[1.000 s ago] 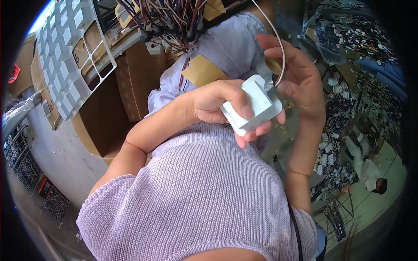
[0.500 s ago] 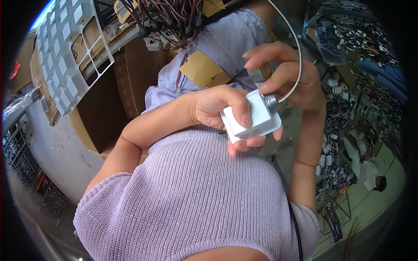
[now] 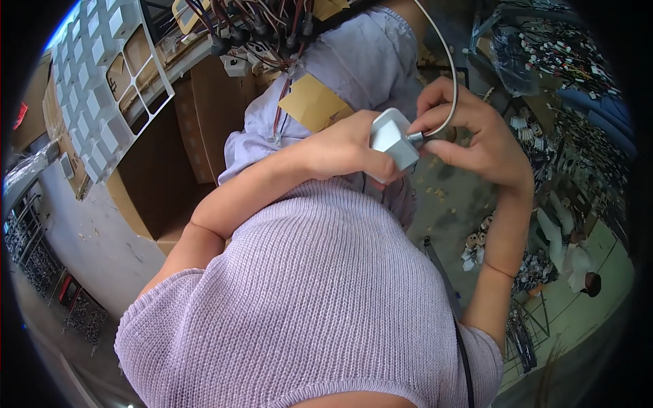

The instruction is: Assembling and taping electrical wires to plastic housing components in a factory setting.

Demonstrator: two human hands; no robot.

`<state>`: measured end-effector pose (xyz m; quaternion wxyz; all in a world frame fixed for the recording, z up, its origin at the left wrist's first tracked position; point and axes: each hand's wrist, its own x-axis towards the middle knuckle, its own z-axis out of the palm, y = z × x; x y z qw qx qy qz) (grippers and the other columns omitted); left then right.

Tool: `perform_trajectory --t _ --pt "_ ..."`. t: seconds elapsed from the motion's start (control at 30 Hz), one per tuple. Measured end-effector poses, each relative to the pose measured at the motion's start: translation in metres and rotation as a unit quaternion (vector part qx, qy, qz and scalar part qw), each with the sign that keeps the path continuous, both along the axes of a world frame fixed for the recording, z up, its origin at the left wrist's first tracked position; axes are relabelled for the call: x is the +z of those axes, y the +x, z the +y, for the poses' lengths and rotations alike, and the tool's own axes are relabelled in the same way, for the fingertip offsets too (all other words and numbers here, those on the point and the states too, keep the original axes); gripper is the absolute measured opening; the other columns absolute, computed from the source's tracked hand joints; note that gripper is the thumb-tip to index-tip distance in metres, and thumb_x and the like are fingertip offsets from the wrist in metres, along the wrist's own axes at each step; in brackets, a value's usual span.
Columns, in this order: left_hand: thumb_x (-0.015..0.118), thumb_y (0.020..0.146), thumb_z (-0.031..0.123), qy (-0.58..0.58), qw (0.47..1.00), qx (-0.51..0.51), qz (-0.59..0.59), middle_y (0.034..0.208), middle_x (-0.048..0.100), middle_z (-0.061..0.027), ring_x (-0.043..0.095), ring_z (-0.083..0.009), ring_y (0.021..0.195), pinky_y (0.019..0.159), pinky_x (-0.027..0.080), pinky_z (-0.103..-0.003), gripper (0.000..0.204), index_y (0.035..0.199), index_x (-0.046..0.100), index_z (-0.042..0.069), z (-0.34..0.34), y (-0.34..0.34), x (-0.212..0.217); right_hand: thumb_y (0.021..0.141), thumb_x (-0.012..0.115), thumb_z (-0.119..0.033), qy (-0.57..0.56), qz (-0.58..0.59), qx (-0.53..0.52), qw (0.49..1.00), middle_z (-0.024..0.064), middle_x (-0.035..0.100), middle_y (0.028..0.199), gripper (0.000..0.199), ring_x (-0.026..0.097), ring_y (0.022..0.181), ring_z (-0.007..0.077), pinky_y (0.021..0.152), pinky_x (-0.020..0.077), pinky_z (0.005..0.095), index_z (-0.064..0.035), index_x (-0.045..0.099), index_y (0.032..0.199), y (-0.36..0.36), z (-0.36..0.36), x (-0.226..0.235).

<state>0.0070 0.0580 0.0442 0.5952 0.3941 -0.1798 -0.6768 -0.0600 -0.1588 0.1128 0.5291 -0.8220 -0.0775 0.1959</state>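
In front of my chest, my left hand [image 3: 348, 146] is closed round a small white plastic box [image 3: 396, 144] with a flat flange. A silvery round fitting [image 3: 415, 137] sticks out of the box's right side, and a thin white cable [image 3: 451, 81] runs from it, arching up past the top edge. My right hand [image 3: 476, 132] pinches at the fitting with thumb and fingers, right beside the box. Yellow paper pieces [image 3: 313, 102] lie on my lap just beyond the left wrist.
At the far left stands a white moulded panel [image 3: 88, 95] with many box shapes, above an open cardboard carton [image 3: 153, 163]. Dark cables with round connectors [image 3: 258, 30] hang at the top. Piles of wire harnesses [image 3: 578, 61] fill the right, where a person [image 3: 581, 268] is seen.
The white box has moved up and turned in my left hand, so its fitting points right. My right hand has swung outward and its fingers have closed on the fitting.
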Motion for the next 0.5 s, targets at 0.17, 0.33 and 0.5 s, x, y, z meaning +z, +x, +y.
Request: perform_trajectory --t 0.17,0.33,0.5 --pt "0.068 0.069 0.011 0.025 0.989 0.092 -0.112 0.093 0.063 -0.0084 0.061 -0.0119 0.079 0.073 0.05 -0.026 0.054 0.119 0.053 -0.002 0.0 0.001 0.001 0.07 0.072 -0.002 0.021 0.072 -0.115 0.991 0.0041 0.057 0.1 0.022 0.056 0.092 0.0131 0.077 0.0445 0.0252 0.0008 0.065 0.091 -0.013 0.018 0.003" --pt "0.067 0.069 0.011 -0.001 0.954 0.145 -0.261 0.095 0.062 -0.0069 0.059 -0.0103 0.083 0.073 0.048 -0.025 0.055 0.12 0.053 -0.001 0.002 0.003 0.005 0.069 0.069 0.005 0.045 -0.034 -0.254 0.965 0.0043 0.057 0.099 0.022 0.056 0.091 0.0129 0.076 0.045 0.0244 0.0002 0.065 0.09 -0.026 0.034 -0.014" --pt "0.066 0.069 0.012 -0.055 0.979 -0.117 0.158 0.077 0.059 -0.0088 0.06 -0.0152 0.064 0.06 0.049 -0.025 0.05 0.113 0.053 -0.009 0.003 0.002 0.0 0.067 0.066 0.01 0.06 -0.063 -0.232 0.969 0.0076 0.055 0.104 0.024 0.055 0.091 0.0142 0.078 0.046 0.0262 -0.0024 0.068 0.088 -0.021 0.032 -0.017"
